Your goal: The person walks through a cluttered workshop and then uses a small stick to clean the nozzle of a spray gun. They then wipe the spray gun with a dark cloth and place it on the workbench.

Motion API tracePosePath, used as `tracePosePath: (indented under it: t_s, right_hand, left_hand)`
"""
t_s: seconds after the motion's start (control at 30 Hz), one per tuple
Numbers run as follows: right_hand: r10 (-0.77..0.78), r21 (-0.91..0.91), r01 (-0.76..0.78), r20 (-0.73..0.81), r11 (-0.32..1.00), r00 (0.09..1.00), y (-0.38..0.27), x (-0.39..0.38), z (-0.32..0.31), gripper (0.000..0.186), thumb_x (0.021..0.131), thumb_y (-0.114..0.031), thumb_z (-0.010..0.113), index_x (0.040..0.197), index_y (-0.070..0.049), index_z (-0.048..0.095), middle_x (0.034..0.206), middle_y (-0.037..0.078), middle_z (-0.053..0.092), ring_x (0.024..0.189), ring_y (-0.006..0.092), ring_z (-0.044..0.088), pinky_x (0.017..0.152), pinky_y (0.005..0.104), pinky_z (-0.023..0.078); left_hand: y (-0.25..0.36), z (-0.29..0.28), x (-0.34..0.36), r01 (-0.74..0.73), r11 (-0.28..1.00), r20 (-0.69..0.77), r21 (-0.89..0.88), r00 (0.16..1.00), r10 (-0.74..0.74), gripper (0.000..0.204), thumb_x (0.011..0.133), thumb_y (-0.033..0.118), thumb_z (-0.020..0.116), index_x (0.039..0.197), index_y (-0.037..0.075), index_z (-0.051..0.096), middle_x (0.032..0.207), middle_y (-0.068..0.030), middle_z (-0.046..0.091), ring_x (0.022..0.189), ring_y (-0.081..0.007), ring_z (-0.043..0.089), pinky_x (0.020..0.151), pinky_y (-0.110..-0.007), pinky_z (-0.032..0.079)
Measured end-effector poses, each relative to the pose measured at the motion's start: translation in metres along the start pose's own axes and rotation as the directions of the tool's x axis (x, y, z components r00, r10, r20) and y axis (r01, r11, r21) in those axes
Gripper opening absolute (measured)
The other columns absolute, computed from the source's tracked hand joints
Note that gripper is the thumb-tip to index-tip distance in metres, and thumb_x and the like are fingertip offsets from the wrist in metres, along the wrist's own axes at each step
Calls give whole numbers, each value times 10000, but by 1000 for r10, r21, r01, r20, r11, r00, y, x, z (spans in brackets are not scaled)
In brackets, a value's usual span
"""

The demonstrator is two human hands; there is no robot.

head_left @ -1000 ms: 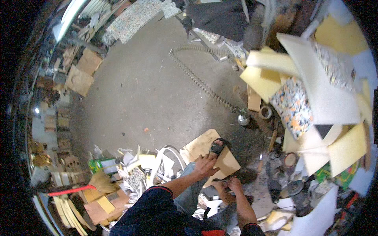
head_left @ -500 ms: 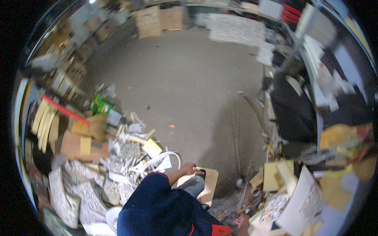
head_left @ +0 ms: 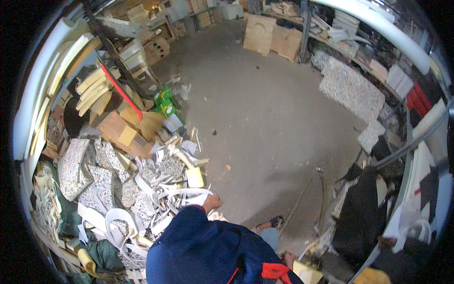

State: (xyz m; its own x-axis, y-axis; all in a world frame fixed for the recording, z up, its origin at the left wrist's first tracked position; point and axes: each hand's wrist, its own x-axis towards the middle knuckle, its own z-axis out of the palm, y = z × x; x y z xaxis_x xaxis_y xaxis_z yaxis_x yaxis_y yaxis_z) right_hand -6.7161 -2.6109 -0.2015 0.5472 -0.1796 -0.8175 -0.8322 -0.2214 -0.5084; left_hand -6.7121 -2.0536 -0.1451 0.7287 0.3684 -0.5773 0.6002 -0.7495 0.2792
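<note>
My left hand (head_left: 212, 202), its fingers curled, is in front of my body at the right edge of a heap of white foam offcuts (head_left: 187, 193). A pale beige edge (head_left: 217, 216) shows just below it; whether I hold that piece is unclear. My right hand (head_left: 287, 258) is low on my right, beside a pale yellow foam piece (head_left: 308, 274). It is small and partly hidden by my sleeve, so its grip does not show. My dark blue sleeve and torso cover the space between the hands. One sandalled foot (head_left: 275, 221) shows on the floor ahead.
Speckled foam slabs (head_left: 75, 168) and a red-handled broom (head_left: 125, 97) stand at the left. A hose (head_left: 300, 195) lies across the floor on the right, near black material (head_left: 362, 213). Brown boards (head_left: 259, 35) and a large speckled slab (head_left: 352, 90) lean at the back.
My view has swung left, so the surroundings sit further right. The beige board under my foot no longer shows there. My left hand is now nearer the white offcuts.
</note>
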Motion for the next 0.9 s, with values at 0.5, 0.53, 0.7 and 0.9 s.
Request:
tracePosePath:
  t_s: [0.5, 0.53, 0.7, 0.9]
  right_hand:
    - [-246, -278, 142, -390, 950, 887, -333, 236, -143, 339, 847, -293, 550, 748, 19, 637, 591, 111, 580, 542, 199, 571, 488, 372, 438]
    - [-243, -266, 143, -394, 953, 887, -336, 244, -134, 332, 854, -282, 562, 744, 21, 642, 583, 109, 579, 554, 177, 563, 489, 360, 428]
    - [90, 134, -61, -220, 989, 971, -344, 249, -75, 245, 868, -277, 565, 937, -51, 629, 753, 73, 626, 596, 180, 597, 490, 322, 491]
    - [428, 224, -401, -86, 888, 900, -364, 207, -33, 273, 854, -321, 562, 908, -64, 640, 656, 86, 608, 539, 183, 589, 440, 335, 483]
  left_hand:
    - [216, -47, 212, -90, 995, 191, -49, 977, 98, 444, 810, 394, 592, 1069, 39, 654, 988, -190, 673, 967, -322, 640, 863, -405, 487]
    - [219, -53, 248, -117, 992, 254, -37, 959, 123, 422, 812, 379, 598, 1051, 37, 658, 958, -186, 680, 942, -314, 648, 836, -398, 496]
    - [272, -123, 421, -189, 982, 302, 2, 936, 180, 334, 825, 309, 610, 960, 8, 659, 796, -156, 690, 724, -259, 668, 641, -365, 503]
    - [493, -239, 550, -405, 914, 155, -2, 903, 400, 372, 863, 295, 594, 1016, -42, 632, 862, -139, 678, 755, -219, 636, 678, -362, 496]
